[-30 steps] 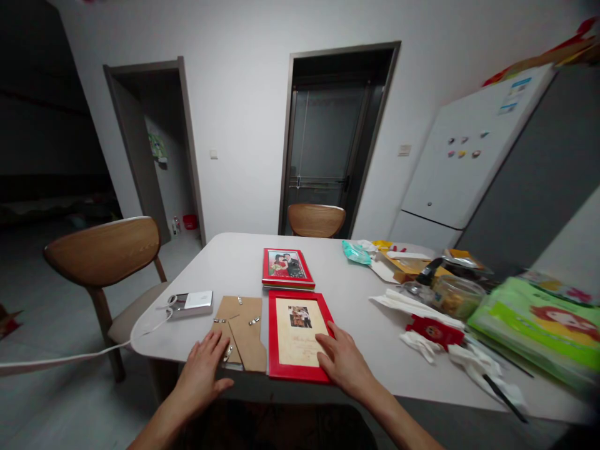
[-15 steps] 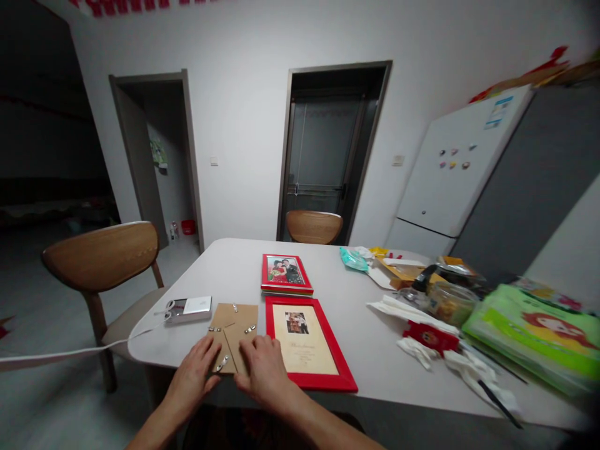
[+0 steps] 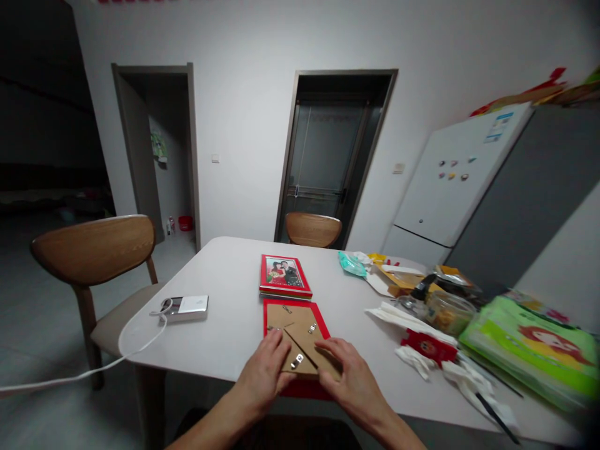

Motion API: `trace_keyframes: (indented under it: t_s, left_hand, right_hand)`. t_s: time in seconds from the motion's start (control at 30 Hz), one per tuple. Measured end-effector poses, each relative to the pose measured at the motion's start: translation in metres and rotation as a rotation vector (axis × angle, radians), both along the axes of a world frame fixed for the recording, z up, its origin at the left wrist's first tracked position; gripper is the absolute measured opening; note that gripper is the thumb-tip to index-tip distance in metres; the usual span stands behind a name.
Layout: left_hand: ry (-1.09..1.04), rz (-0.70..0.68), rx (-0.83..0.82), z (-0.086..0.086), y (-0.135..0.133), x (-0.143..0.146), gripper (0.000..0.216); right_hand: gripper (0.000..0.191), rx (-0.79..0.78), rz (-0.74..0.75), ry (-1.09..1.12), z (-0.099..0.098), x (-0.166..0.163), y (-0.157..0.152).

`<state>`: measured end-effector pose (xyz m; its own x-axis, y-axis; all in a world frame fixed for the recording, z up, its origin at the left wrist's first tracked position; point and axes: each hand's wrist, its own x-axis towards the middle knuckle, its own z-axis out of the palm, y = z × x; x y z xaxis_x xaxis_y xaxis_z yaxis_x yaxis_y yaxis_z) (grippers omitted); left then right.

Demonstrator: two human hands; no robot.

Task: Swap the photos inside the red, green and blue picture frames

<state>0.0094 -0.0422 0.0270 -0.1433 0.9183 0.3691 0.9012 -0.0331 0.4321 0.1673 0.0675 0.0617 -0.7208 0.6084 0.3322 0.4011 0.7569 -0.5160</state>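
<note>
A brown fiberboard backing board (image 3: 296, 342) with metal clips and a diagonal slot lies over the red picture frame (image 3: 323, 312) at the table's near edge. My left hand (image 3: 266, 367) grips the board's left side, thumb at its near edge. On the opposite side my right hand (image 3: 345, 374) holds the board between thumb and fingers. The board covers the frame's inside, leaving parts of the red border showing. Just beyond it lies a stack of framed photos (image 3: 285, 274), the top one showing a couple in a red border.
A white power bank (image 3: 193, 304) with a cable lies on the left of the white table (image 3: 225, 275). To the right are crumpled tissues (image 3: 415, 362), a plastic jar (image 3: 450, 312) and a green package (image 3: 534, 344). Wooden chairs stand at left (image 3: 98, 250) and behind (image 3: 314, 230).
Both hands have carried the backing board from the table left of the red frame to the right, over the frame. The view has shifted slightly.
</note>
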Motion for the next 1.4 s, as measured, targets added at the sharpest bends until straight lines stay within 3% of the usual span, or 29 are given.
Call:
trace_keyframes:
  t_s: [0.1,0.23,0.33,0.47,0.67,0.83,1.17,1.23,1.4]
  left_hand:
    - [-0.001,-0.017,-0.094,-0.004,0.013,0.011,0.046]
    - [0.035,0.021,-0.169,0.004,0.012,0.011,0.039]
    - [0.032,0.007,-0.159,0.008,0.004,0.008,0.031]
    - [0.014,-0.038,-0.115,0.000,-0.008,0.002,0.044]
    - [-0.028,-0.096,-0.067,-0.016,-0.021,-0.007,0.038]
    - [-0.069,-0.103,-0.070,-0.015,-0.024,-0.009,0.025]
    - [-0.116,-0.054,-0.071,-0.016,-0.025,-0.008,0.022]
    - [-0.145,-0.051,-0.081,-0.017,-0.025,-0.008,0.025]
    - [-0.212,-0.051,-0.084,-0.013,-0.024,-0.009,0.020]
  right_hand:
    - [0.036,0.022,-0.043,-0.036,-0.016,0.010,0.012]
    - [0.035,0.078,-0.040,-0.069,-0.031,0.002,0.015]
    - [0.035,0.124,-0.048,-0.099,-0.038,-0.004,0.013]
    - [0.033,0.183,-0.071,-0.141,-0.043,-0.006,0.010]
    - [0.029,0.230,0.004,-0.154,-0.038,-0.008,0.002]
    - [0.026,0.253,0.202,-0.189,-0.029,-0.016,-0.013]
    - [0.025,0.286,0.315,-0.181,-0.025,-0.009,-0.011]
    - [0.028,0.283,0.285,-0.167,-0.028,-0.012,-0.001]
    - [0.031,0.302,0.011,-0.222,-0.033,-0.030,0.037]
